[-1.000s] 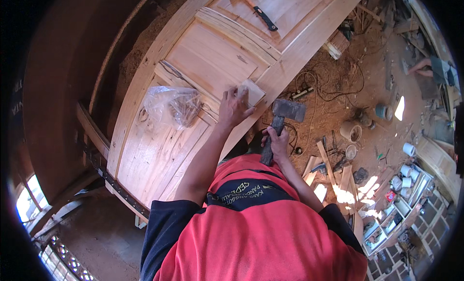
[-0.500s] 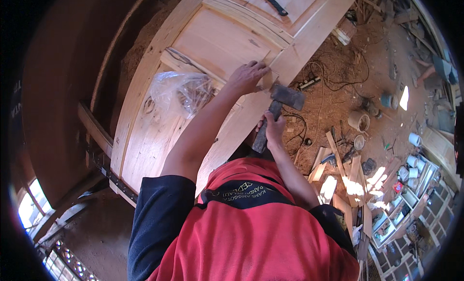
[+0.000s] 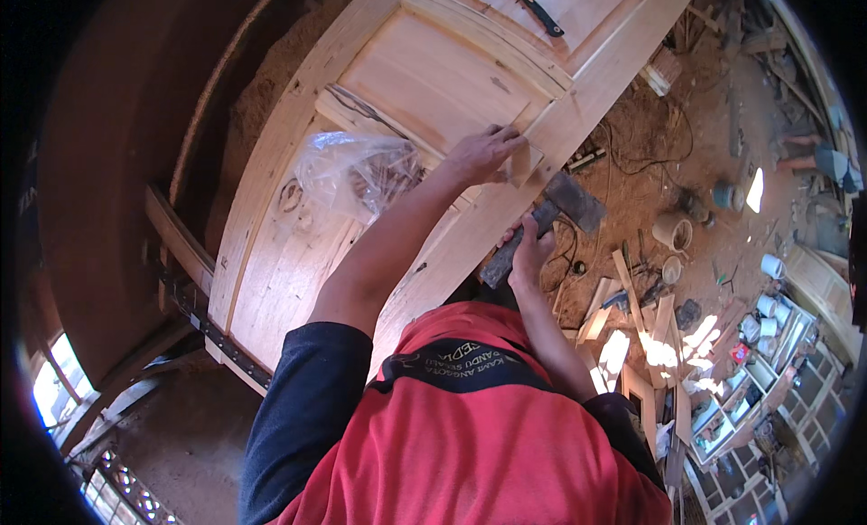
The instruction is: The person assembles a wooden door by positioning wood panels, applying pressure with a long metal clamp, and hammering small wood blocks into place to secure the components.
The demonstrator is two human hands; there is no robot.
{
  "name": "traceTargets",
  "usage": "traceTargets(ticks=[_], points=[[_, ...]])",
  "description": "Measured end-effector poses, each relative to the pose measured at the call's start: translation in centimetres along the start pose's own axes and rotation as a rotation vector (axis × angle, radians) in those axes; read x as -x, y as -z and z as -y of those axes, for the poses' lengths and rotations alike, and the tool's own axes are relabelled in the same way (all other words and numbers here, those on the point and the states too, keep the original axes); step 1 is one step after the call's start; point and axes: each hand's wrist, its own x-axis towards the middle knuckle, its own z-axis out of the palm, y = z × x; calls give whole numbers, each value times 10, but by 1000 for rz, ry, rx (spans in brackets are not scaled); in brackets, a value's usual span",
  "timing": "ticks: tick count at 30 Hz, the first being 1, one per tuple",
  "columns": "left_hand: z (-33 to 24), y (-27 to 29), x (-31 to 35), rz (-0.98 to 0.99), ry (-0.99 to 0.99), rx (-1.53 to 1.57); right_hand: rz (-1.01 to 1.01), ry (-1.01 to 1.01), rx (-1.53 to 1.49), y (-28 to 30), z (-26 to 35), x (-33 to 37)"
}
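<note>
A pale wooden panelled door (image 3: 298, 254) lies flat in front of me. My left hand (image 3: 483, 153) rests on it near its right stile, fingers holding a small wooden block (image 3: 521, 164) against the door. My right hand (image 3: 531, 252) grips the handle of a hammer (image 3: 542, 222), whose dark metal head (image 3: 574, 202) hangs just beside the door's edge, close to the block. A crumpled clear plastic bag (image 3: 357, 171) lies on the door left of my left forearm.
A dark tool (image 3: 540, 14) lies on the far panel of the door. Right of the door, the dirt floor holds wood offcuts (image 3: 632, 299), cables (image 3: 646, 159), small pots (image 3: 672, 229) and shelving with cans (image 3: 768, 326). A dark wooden beam (image 3: 176, 240) runs along the left.
My left hand has slid further up and right along the door with the block. The hammer in my right hand has stayed near the door's edge, and my view has shifted closer.
</note>
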Motion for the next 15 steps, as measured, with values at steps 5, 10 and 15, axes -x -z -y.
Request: traceTargets(ticks=[5, 10, 15], points=[[3, -1, 0, 20, 28, 7, -27, -15, 10, -7, -2, 2], [6, -4, -2, 9, 10, 30, 45, -162, 153, -9, -3, -2], [10, -7, 0, 2, 19, 38, -11, -88, 29, 0, -6, -5]])
